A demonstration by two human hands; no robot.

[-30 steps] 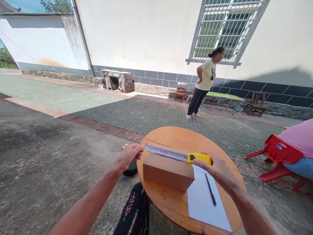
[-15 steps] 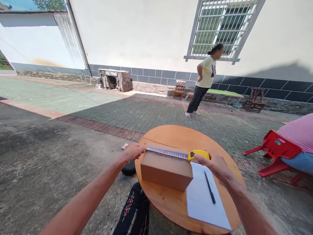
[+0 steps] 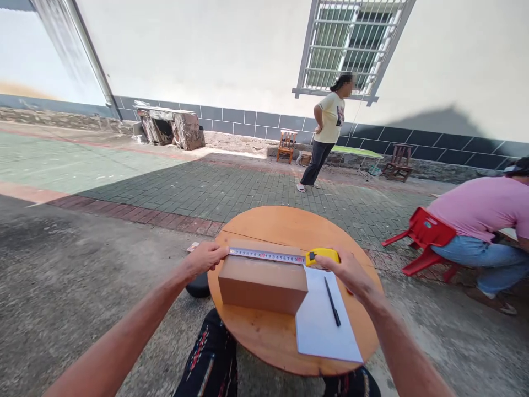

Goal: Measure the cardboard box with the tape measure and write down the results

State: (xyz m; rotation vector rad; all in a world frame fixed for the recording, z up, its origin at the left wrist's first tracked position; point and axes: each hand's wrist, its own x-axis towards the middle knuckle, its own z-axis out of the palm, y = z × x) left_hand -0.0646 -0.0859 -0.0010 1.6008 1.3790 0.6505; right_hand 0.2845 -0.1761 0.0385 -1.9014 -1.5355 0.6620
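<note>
A brown cardboard box (image 3: pixel 262 286) lies lengthwise on a round wooden table (image 3: pixel 264 344). Along its top stretches the blade of a yellow tape measure (image 3: pixel 326 255), with its printed numbers facing up. My left hand (image 3: pixel 206 257) pinches the blade's free end at the box's left end. Past the box's right end, my right hand (image 3: pixel 350 273) grips the yellow case. White paper (image 3: pixel 320 336) lies to the right of the box, partly under my right hand's side, and a black pen (image 3: pixel 332 301) rests on it.
One person (image 3: pixel 328 127) stands on the paving beyond the table. Another person in pink (image 3: pixel 479 212) sits bent over on a red plastic chair (image 3: pixel 432 229) to the right. Small wooden chairs, a green-topped table (image 3: pixel 357 151) and a worn block structure (image 3: pixel 171 127) line the wall.
My view has turned right, so the scene shifts left and more of the seated person shows. The tape is drawn slightly further out; both hands keep their hold.
</note>
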